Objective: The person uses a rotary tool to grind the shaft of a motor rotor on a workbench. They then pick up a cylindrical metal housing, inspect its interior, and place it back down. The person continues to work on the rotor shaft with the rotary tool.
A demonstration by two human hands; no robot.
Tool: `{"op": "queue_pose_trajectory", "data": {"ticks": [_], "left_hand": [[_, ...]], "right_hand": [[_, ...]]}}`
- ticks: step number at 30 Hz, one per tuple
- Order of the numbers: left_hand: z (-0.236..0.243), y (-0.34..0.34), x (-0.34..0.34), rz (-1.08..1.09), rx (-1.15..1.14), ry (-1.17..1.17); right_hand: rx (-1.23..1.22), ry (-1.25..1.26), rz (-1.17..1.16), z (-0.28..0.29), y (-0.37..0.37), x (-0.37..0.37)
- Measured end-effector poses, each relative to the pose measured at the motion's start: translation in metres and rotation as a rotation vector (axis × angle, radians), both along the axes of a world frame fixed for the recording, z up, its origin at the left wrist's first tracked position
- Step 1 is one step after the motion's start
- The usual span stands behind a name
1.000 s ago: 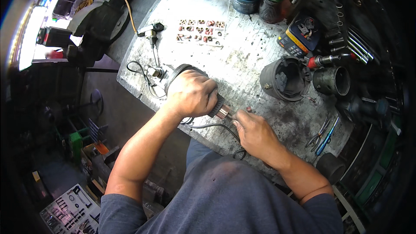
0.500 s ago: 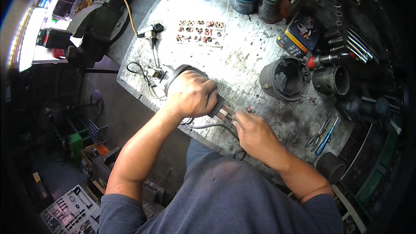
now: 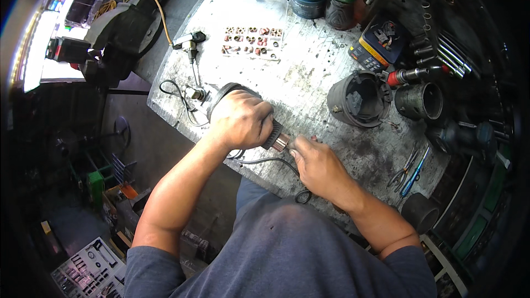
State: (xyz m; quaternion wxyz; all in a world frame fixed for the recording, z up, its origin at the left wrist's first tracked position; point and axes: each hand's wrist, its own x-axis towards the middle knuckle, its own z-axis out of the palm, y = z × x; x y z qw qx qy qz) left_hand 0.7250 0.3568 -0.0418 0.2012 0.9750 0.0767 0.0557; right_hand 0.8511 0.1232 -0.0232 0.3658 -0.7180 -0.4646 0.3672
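My left hand (image 3: 241, 118) is wrapped over a motor armature (image 3: 273, 134) near the front edge of the workbench. The armature's copper commutator (image 3: 281, 142) and dark windings stick out past my fingers on the right. Beyond my knuckles curves a black round part (image 3: 234, 87), mostly hidden by the hand. Just off the commutator end is my right hand (image 3: 317, 165), with thumb and fingers pinched together; what lies between them is hidden. A black cord (image 3: 259, 160) loops on the bench below both hands.
A tray of small copper and red parts (image 3: 251, 43) lies on the metal bench (image 3: 309, 66). To the right stand a dark cylindrical housing (image 3: 345, 102), a metal ring (image 3: 419, 102), pliers (image 3: 406, 168) and a blue screwdriver (image 3: 414, 174). Jars (image 3: 308, 0) and a dark box (image 3: 381, 44) stand behind.
My right hand has drawn slightly back to the left and up along the commutator end. My left hand keeps its hold; the whole view has shifted slightly.
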Motion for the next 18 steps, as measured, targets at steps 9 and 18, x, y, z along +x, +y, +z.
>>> {"op": "queue_pose_trajectory", "data": {"ticks": [9,18], "left_hand": [[-0.0017,0.0003,-0.0007,0.001,-0.005,-0.002],[-0.0018,0.0,-0.0016,0.008,0.009,-0.003]], "right_hand": [[0.023,0.022,-0.001,-0.0012,0.0011,0.0005],[-0.028,-0.018,0.013,-0.0046,0.0002,-0.0009]]}}
